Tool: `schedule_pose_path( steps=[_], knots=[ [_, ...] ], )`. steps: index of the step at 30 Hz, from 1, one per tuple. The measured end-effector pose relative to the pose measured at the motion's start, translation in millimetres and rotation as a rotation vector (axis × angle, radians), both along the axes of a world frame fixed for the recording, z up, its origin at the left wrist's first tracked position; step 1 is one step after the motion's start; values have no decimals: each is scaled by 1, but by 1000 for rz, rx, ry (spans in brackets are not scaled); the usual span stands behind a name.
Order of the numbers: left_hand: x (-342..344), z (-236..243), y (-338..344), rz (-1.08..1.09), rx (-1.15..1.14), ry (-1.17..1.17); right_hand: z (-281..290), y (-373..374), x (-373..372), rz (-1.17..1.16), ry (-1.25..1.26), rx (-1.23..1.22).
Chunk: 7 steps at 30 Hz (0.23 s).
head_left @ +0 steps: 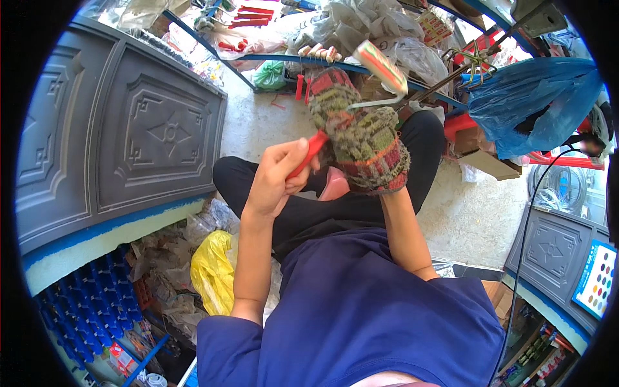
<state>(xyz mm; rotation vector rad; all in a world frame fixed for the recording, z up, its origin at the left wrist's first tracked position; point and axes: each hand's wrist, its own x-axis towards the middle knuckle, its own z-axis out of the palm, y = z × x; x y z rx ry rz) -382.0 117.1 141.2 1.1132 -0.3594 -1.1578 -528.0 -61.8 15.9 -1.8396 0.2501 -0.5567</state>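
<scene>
My left hand [280, 174] is closed around the red handle [311, 153] of a small paint roller. Its bent metal rod [377, 103] runs to a cream roller sleeve [380, 66] with red and green stripes, blurred at the upper right. My right hand [377, 155] is covered by a thick, patterned knitted piece [332, 97] in green, red and orange, which overlaps the roller's middle. The fingers inside it are hidden. Below, between my legs, a pink object [334, 184] shows only in part.
Grey panelled cabinet doors [169, 129] stand close on the left. Several roller sleeves [320, 53] lie along a blue shelf rail ahead. A blue plastic bag [532, 97] hangs at the right above a cardboard box [487, 162]. A yellow bag [214, 271] lies beside my left forearm; a black cable [525, 238] runs down the right.
</scene>
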Motion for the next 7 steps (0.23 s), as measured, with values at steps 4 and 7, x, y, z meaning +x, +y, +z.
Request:
schedule_pose_path(
  steps=[4,7],
  knots=[
    [-10,-9,1,47,158,-408,15,-7,5,-221,209,-842],
    [-30,-19,9,124,83,-365,22,-7,13,-225,309,-679]
  ],
)
